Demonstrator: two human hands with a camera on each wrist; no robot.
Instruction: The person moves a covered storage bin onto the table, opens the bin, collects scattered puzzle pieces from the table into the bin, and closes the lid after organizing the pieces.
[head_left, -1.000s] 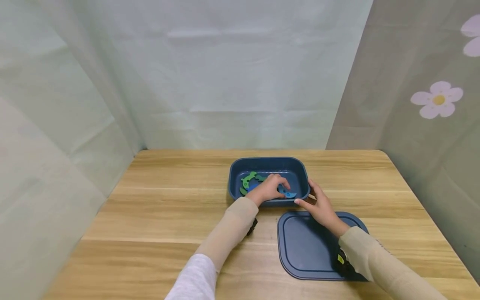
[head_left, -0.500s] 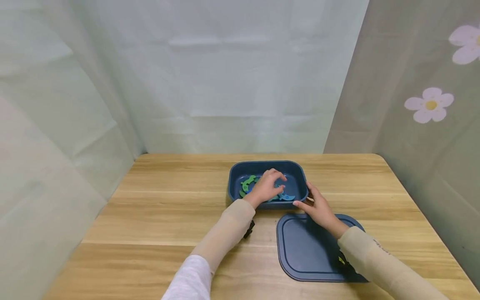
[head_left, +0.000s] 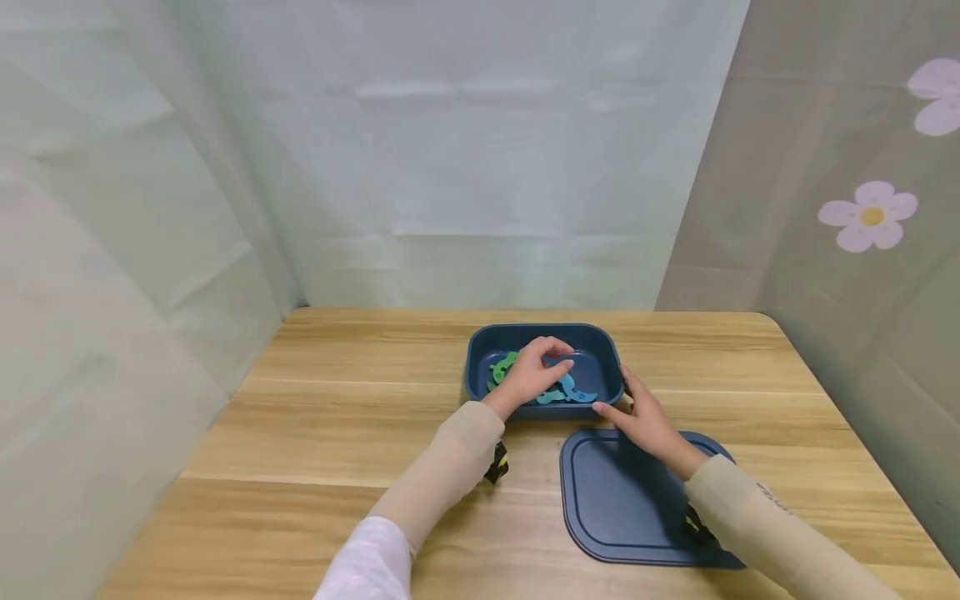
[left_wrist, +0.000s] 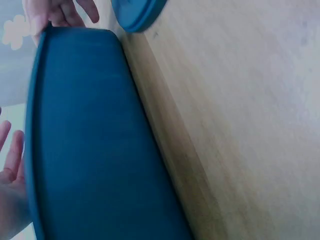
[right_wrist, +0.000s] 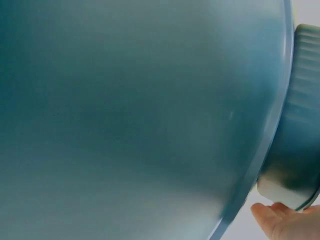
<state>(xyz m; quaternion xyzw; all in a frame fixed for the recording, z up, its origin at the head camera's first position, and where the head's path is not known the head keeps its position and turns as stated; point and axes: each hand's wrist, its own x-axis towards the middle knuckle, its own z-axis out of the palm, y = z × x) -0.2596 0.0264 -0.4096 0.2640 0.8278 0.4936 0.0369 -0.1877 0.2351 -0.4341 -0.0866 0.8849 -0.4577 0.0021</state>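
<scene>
A dark blue rectangular box stands on the wooden table, its open top facing up. Several flat curved pieces lie inside, among them a green piece, a teal piece and a blue piece. Over the box is my left hand, thumb and fingers apart, with nothing seen between them; it covers some of the pieces. At the box's near right corner, my right hand holds it, thumb on the near rim and fingers along the right side. The left wrist view shows the box's outer wall up close.
A dark blue lid lies flat on the table in front of the box, under my right forearm. Pale cloth hangs behind the table and along both sides.
My left hand has shifted slightly left above the pieces, and more of the teal and blue pieces shows. My right hand stays at the box's corner. The head view has tilted a little.
</scene>
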